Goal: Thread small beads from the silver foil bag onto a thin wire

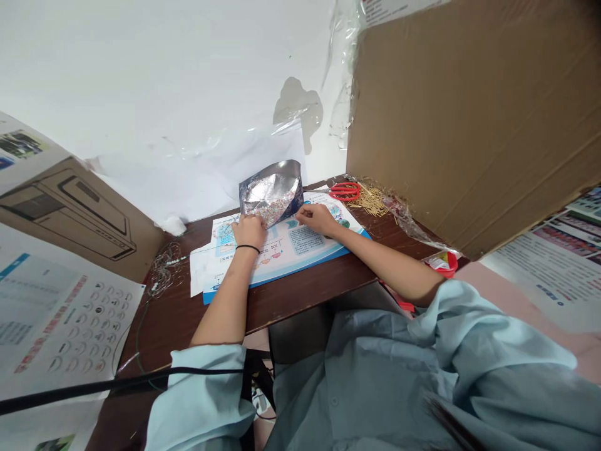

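Note:
A silver foil pouch [277, 172] lies wide open on the printed sheet, with many tiny pale and coloured beads [275, 207] inside. My left hand [250, 230] is at its front left edge, fingers curled and closed. What those fingers grip is hidden. A thin thread runs from the left side of the table toward this hand. Just right of the pouch, my right hand [318, 219] rests over the sheet with thumb and forefinger pinched together. Anything between them is too small to make out. The printed sheet [305, 241], white and blue, lies under both hands.
Red-handled scissors [345, 191] lie behind my right hand, beside a pile of thin golden sticks [373, 202]. Tangled clear thread [166, 269] is at the left. Cardboard panels [469, 125] rise on both sides, and a white wall stands behind. A black cable [122, 381] crosses the lower left.

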The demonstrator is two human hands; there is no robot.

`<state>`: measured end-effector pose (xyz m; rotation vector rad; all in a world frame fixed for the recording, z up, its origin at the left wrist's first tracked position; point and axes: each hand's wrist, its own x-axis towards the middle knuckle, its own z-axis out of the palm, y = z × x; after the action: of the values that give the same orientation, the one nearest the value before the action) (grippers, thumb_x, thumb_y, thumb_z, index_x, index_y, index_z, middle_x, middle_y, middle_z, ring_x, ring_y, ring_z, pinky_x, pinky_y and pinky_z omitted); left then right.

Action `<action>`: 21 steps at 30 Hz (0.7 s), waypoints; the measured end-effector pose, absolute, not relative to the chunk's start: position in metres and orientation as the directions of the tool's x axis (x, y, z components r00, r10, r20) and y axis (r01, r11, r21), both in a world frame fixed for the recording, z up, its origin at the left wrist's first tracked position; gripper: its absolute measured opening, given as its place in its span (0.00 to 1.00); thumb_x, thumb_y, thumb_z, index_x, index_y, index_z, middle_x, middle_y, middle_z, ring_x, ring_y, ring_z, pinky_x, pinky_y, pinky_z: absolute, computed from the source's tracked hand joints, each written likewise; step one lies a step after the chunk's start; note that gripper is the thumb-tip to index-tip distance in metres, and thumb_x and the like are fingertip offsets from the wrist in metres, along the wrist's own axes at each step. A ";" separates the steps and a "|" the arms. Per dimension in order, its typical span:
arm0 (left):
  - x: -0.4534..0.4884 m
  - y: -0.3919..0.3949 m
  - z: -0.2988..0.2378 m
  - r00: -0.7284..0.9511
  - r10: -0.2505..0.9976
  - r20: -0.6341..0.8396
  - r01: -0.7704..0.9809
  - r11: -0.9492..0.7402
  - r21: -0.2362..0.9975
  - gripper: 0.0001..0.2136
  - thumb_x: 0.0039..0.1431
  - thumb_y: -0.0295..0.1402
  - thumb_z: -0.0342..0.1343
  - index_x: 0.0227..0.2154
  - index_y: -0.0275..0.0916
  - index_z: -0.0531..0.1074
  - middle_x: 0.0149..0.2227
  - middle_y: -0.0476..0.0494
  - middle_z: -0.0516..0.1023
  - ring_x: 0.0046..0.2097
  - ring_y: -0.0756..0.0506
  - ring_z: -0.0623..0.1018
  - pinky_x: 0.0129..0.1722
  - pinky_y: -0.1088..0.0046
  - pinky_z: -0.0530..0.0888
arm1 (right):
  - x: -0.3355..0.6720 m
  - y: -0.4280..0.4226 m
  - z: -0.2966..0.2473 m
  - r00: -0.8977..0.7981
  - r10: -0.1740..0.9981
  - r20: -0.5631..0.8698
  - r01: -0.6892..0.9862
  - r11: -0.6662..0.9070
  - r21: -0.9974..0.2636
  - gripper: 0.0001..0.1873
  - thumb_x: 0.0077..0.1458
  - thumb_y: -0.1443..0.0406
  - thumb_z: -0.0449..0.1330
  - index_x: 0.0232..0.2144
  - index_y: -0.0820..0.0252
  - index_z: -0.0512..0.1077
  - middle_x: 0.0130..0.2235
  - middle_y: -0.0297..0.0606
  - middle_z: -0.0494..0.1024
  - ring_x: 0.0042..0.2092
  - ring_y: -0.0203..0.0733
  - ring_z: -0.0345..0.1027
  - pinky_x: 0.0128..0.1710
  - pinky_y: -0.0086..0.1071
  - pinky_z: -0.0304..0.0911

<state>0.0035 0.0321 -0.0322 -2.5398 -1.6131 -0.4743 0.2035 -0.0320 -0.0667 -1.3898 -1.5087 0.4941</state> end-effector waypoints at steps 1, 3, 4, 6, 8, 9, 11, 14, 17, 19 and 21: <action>0.004 0.032 -0.032 0.398 0.865 0.307 0.893 -0.442 0.087 0.09 0.55 0.25 0.51 0.28 0.38 0.77 0.39 0.32 0.78 0.50 0.31 0.70 0.46 0.50 0.64 | 0.204 -0.032 -0.067 0.142 0.914 0.380 0.513 0.260 -0.818 0.06 0.52 0.66 0.57 0.26 0.60 0.73 0.24 0.31 0.76 0.27 0.33 0.65 0.30 0.27 0.57; 0.004 0.033 -0.033 0.408 0.860 0.308 0.886 -0.454 0.093 0.09 0.55 0.25 0.51 0.28 0.38 0.78 0.39 0.32 0.78 0.50 0.31 0.71 0.46 0.50 0.64 | 0.204 -0.031 -0.068 0.136 0.913 0.386 0.511 0.269 -0.816 0.06 0.52 0.65 0.57 0.26 0.60 0.73 0.24 0.31 0.76 0.27 0.33 0.65 0.30 0.27 0.57; 0.003 0.034 -0.033 0.411 0.856 0.313 0.883 -0.459 0.096 0.09 0.54 0.25 0.52 0.27 0.38 0.77 0.39 0.31 0.78 0.49 0.30 0.71 0.46 0.50 0.65 | 0.204 -0.031 -0.068 0.132 0.912 0.389 0.511 0.274 -0.815 0.06 0.52 0.65 0.57 0.26 0.60 0.73 0.24 0.31 0.76 0.27 0.33 0.65 0.30 0.27 0.57; 0.002 0.037 -0.035 0.413 0.847 0.335 0.878 -0.468 0.100 0.08 0.54 0.26 0.52 0.26 0.38 0.77 0.38 0.30 0.78 0.49 0.30 0.71 0.45 0.51 0.66 | 0.204 -0.031 -0.069 0.126 0.912 0.390 0.514 0.276 -0.812 0.06 0.52 0.65 0.57 0.26 0.60 0.73 0.24 0.31 0.76 0.27 0.33 0.65 0.31 0.27 0.57; 0.000 0.040 -0.037 0.419 0.836 0.353 0.871 -0.480 0.102 0.07 0.54 0.27 0.53 0.25 0.37 0.76 0.37 0.30 0.77 0.49 0.30 0.70 0.45 0.51 0.66 | 0.204 -0.031 -0.069 0.126 0.915 0.382 0.518 0.268 -0.812 0.06 0.52 0.65 0.57 0.26 0.60 0.73 0.24 0.32 0.76 0.27 0.33 0.65 0.31 0.27 0.57; 0.000 0.042 -0.039 0.423 0.833 0.356 0.868 -0.485 0.104 0.07 0.54 0.27 0.54 0.25 0.37 0.75 0.36 0.29 0.77 0.50 0.30 0.70 0.46 0.51 0.67 | 0.204 -0.031 -0.068 0.126 0.917 0.380 0.519 0.265 -0.812 0.06 0.52 0.65 0.57 0.26 0.60 0.73 0.24 0.32 0.76 0.27 0.33 0.66 0.31 0.27 0.57; 0.000 0.045 -0.042 0.423 0.833 0.357 0.864 -0.490 0.118 0.06 0.54 0.28 0.54 0.25 0.37 0.75 0.36 0.29 0.76 0.50 0.30 0.70 0.46 0.52 0.67 | 0.203 -0.032 -0.068 0.126 0.917 0.379 0.522 0.263 -0.811 0.06 0.52 0.65 0.57 0.26 0.60 0.73 0.24 0.32 0.76 0.27 0.33 0.66 0.31 0.27 0.58; 0.000 0.047 -0.046 0.402 0.830 0.388 0.849 -0.496 0.182 0.07 0.55 0.27 0.53 0.24 0.37 0.73 0.35 0.30 0.75 0.50 0.32 0.70 0.47 0.54 0.67 | 0.203 -0.033 -0.067 0.123 0.914 0.386 0.529 0.269 -0.805 0.07 0.52 0.65 0.58 0.26 0.60 0.74 0.24 0.32 0.76 0.26 0.33 0.65 0.30 0.27 0.57; 0.001 0.047 -0.048 0.360 0.799 0.481 0.788 -0.537 0.303 0.07 0.58 0.28 0.52 0.26 0.39 0.72 0.36 0.33 0.74 0.48 0.34 0.70 0.46 0.57 0.67 | 0.203 -0.032 -0.067 0.119 0.910 0.398 0.534 0.279 -0.798 0.07 0.52 0.65 0.58 0.26 0.60 0.75 0.24 0.32 0.76 0.26 0.33 0.64 0.30 0.27 0.57; 0.001 0.047 -0.049 0.321 0.782 0.535 0.718 -0.569 0.401 0.07 0.59 0.30 0.50 0.28 0.39 0.72 0.35 0.36 0.74 0.45 0.36 0.71 0.44 0.60 0.68 | 0.203 -0.031 -0.068 0.108 0.906 0.410 0.541 0.293 -0.788 0.08 0.53 0.65 0.58 0.27 0.60 0.76 0.24 0.32 0.76 0.27 0.33 0.65 0.31 0.27 0.57; 0.001 0.048 -0.050 0.278 0.786 0.551 0.655 -0.575 0.490 0.07 0.60 0.31 0.50 0.30 0.40 0.73 0.31 0.41 0.73 0.39 0.40 0.72 0.42 0.63 0.68 | 0.204 -0.030 -0.069 0.096 0.903 0.418 0.552 0.301 -0.777 0.09 0.53 0.65 0.58 0.27 0.60 0.77 0.25 0.32 0.77 0.28 0.33 0.65 0.32 0.28 0.58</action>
<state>0.0012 0.0478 -0.0500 -2.6397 -1.5048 -1.3092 0.2036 -0.0298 -0.0690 -1.3706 -1.5781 0.4446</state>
